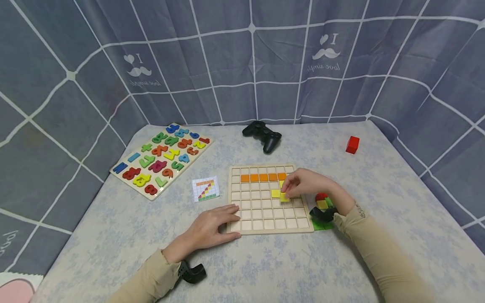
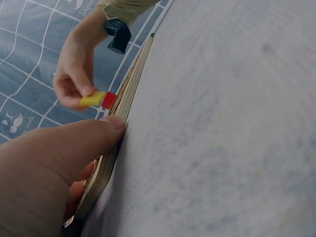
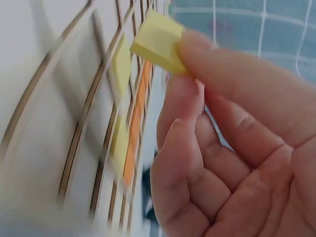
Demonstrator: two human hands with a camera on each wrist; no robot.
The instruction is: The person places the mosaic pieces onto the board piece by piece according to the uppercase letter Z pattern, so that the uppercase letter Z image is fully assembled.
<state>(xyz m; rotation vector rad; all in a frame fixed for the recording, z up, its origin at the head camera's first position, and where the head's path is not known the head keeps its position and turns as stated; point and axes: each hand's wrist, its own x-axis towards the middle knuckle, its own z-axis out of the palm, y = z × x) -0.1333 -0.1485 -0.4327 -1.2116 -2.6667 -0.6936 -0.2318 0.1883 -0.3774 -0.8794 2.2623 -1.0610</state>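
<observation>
A pale wooden grid board (image 1: 257, 226) lies on the table, with a row of orange square tiles (image 1: 263, 177) near its far side. My right hand (image 1: 299, 184) pinches a yellow square tile (image 3: 159, 42) between thumb and fingertips, raised above the grid. Beneath the hand, one yellow tile (image 1: 275, 193) sits in a cell, and another shows partly behind the fingers. At the board's near left corner rests my left hand (image 1: 214, 227), fingers spread along the left edge. In the left wrist view its thumb (image 2: 106, 129) touches the board's side.
A printed pattern card (image 1: 206, 189) lies left of the board, near a colourful number puzzle (image 1: 159, 162). Behind the board is a black game controller (image 1: 262, 135). To the right are green tiles (image 1: 322, 225), partly under the right wrist's camera mount, and a red block (image 1: 352, 144) farther back.
</observation>
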